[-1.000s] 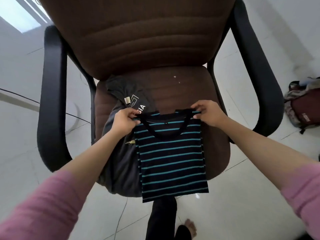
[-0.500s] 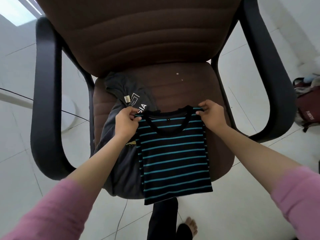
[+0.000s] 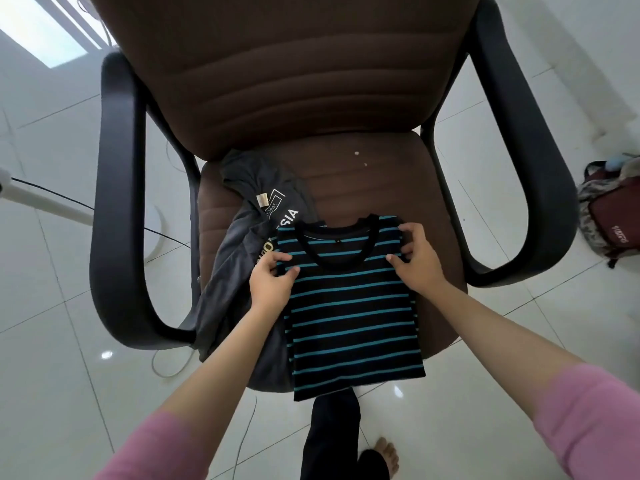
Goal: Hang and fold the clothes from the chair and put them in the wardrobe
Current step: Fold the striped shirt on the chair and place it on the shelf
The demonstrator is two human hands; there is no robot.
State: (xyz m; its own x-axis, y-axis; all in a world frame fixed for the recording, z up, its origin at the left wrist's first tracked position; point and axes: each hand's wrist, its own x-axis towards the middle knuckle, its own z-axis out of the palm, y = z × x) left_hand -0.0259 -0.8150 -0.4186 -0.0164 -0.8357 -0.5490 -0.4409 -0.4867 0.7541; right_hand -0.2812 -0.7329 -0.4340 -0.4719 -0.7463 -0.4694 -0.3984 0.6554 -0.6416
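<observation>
a: how far along is the folding?

b: partway, i'd say. the striped shirt lies flat on the front of the chair seat, sides already tucked in to a narrow panel, its hem hanging off the front edge. the left hand pinches its left edge below the collar, and the right hand grips the right shoulder with curled fingers.

a: and what's left?

b: the shirt looks to need one more fold. the grey shirt beside it is crumpled and partly under it, not yet folded. no wardrobe in view, so nothing is put away as far as i can see.

a: any writing?

b: on the grey shirt, white letters "sia", a small "1945" in a box, and some yellow letters i can't read. a maroon backpack on the floor has a white logo, too small to read.
</observation>
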